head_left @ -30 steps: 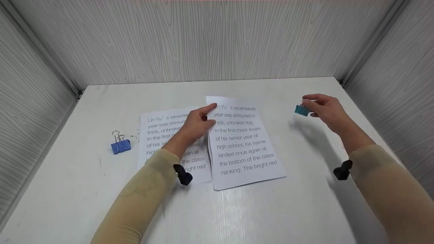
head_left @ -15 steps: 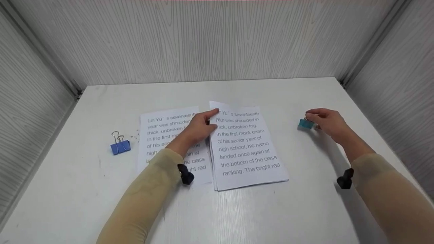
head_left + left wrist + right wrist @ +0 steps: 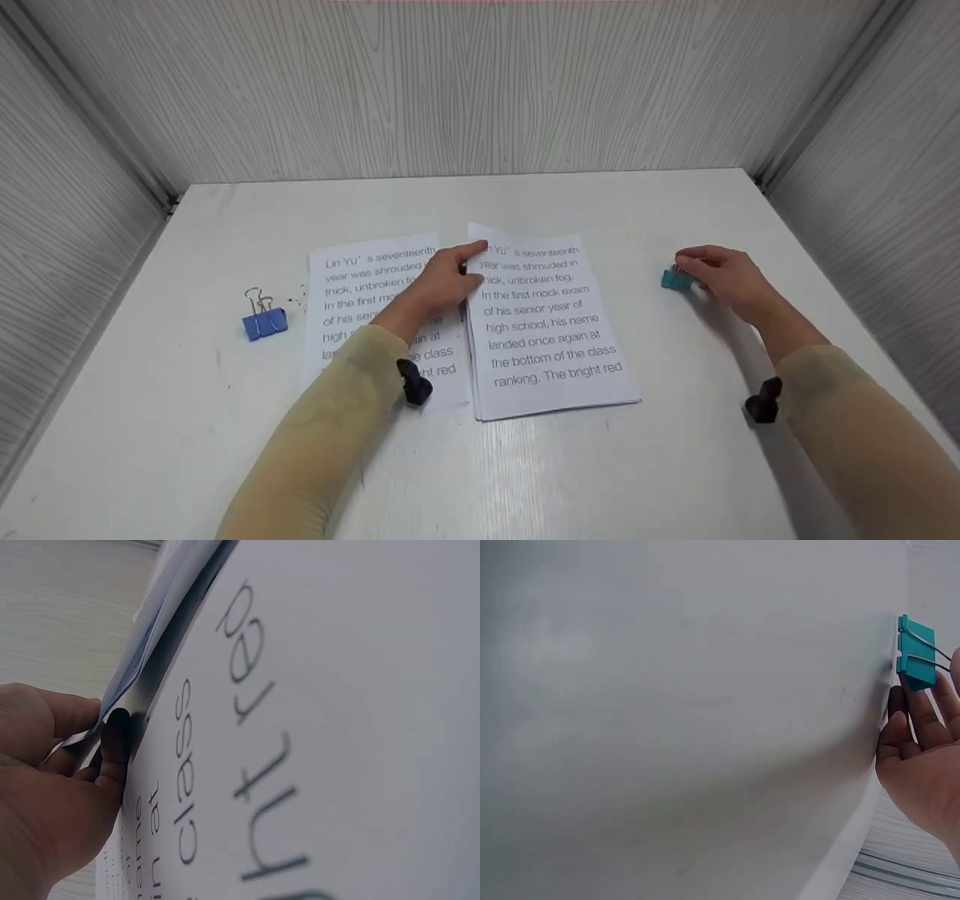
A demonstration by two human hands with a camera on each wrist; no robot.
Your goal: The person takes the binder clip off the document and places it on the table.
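Observation:
My left hand (image 3: pixel 442 281) pinches the upper left edge of the right-hand stack of printed paper (image 3: pixel 551 330), with thumb and fingers on either side of the sheets. In the left wrist view the paper's edge (image 3: pixel 139 660) lifts between the fingertips. A second printed stack (image 3: pixel 375 262) lies flat under the left forearm, partly covered by it. At the right, my right hand (image 3: pixel 724 277) holds a teal binder clip (image 3: pixel 676 280) by its wire handles. The right wrist view shows the teal clip (image 3: pixel 917 652) right at the table surface, handles toward the thumb.
A blue binder clip (image 3: pixel 265 324) stands on the white table (image 3: pixel 150 420) left of the papers, wire handles up. Small dark specks lie beside it. Grey wood-grain panels (image 3: pixel 480 90) enclose the table at the back and both sides.
My right hand has come down toward the table with the teal binder clip. My left hand and the right-hand stack's top edge have shifted slightly nearer and to the right.

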